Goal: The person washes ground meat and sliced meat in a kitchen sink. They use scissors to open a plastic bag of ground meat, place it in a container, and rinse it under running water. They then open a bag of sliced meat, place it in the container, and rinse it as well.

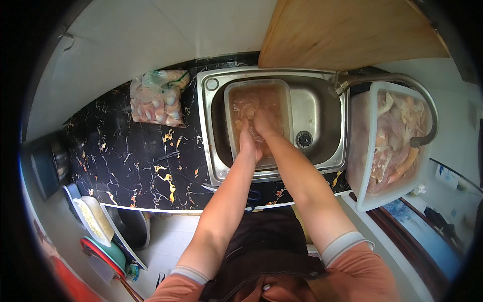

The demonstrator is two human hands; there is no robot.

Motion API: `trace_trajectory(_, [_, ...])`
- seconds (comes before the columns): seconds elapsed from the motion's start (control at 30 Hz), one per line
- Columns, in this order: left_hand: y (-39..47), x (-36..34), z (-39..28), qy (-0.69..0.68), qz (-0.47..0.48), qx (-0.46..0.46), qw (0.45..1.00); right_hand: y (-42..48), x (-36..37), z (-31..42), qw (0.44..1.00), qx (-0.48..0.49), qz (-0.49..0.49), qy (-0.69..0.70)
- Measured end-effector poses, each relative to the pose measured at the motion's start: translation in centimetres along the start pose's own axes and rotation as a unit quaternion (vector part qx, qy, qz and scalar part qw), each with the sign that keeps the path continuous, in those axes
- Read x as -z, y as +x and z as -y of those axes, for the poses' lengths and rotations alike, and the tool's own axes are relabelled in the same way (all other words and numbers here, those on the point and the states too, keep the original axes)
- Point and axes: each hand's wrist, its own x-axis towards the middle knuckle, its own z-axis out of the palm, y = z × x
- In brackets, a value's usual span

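Both hands reach into a translucent plastic tub [289, 113] of cloudy pinkish water, which stands in the stainless steel sink [341, 151]. My left hand [248, 141] is partly under the water near the tub's middle, its fingers hidden. Just to its right, my right hand [265, 122] dips in with its fingers submerged. Pale pieces, apparently raw meat, show dimly below the surface. Whether either hand grips a piece cannot be seen. Blue-handled scissors [253, 195] lie at the counter's front edge, partly hidden beneath my left forearm.
A clear bag of raw meat pieces [160, 104] lies on the black marbled counter [139, 162], left of the sink. A large translucent bin [362, 151] of raw poultry stands on the right under the curved faucet [434, 102]. A wooden board [351, 30] rises behind the sink.
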Motion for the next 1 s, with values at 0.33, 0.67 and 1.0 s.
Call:
trace_trajectory(0.33, [4.4, 1.2, 0.7, -0.122, 0.13, -0.086, 0.98, -5.1, 2.2, -1.1, 0.95, 0.223, -0.091, 0.198])
trace_trajectory(0.67, [-0.1, 1.4, 0.8, 0.34, -0.066, -0.296, 0.89, -0.1, 2.7, 0.8, 0.943, 0.277, -0.182, -0.03])
trace_trajectory(1.0, [7.2, 0.3, -1.5, -0.073, 0.043, -0.064, 0.994, 4.0, -1.9, -2.0, 0.963, 0.188, 0.111, 0.156])
